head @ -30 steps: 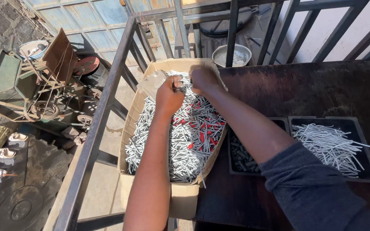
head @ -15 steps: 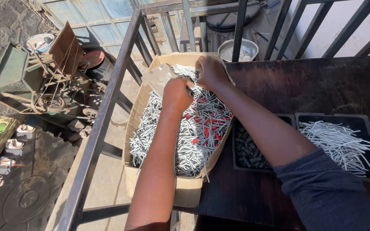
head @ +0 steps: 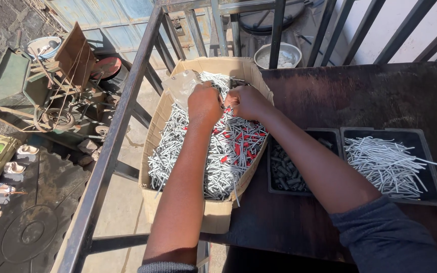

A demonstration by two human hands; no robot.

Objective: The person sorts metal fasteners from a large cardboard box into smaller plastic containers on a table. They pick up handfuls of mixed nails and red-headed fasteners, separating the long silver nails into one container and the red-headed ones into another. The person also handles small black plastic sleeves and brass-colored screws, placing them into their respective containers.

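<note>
Cardboard box (head: 178, 151): open, on left edge of dark tabletop (head: 380, 96), up against metal railing (head: 122, 116); full of thin silver metal rods (head: 188, 156) w/ red pieces (head: 236, 146) mixed in.
Left hand (head: 204, 103): over far end of box, fingers curled, gripping a few rods from the pile.
Right hand (head: 249, 101): just beside left hand, nearly touching; fingers closed on a small metal piece (head: 236, 83), can't tell exactly what.
Clear plastic bag (head: 180, 86): at far left corner of box, partly under left hand.
Black tray, near (head: 330, 135): right of box, holds small dark cylinders (head: 287, 172).
Black tray, far right (head: 421, 139): holds loose silver rods.
Metal bowl (head: 279, 53): beyond box, behind railing bars.
</note>
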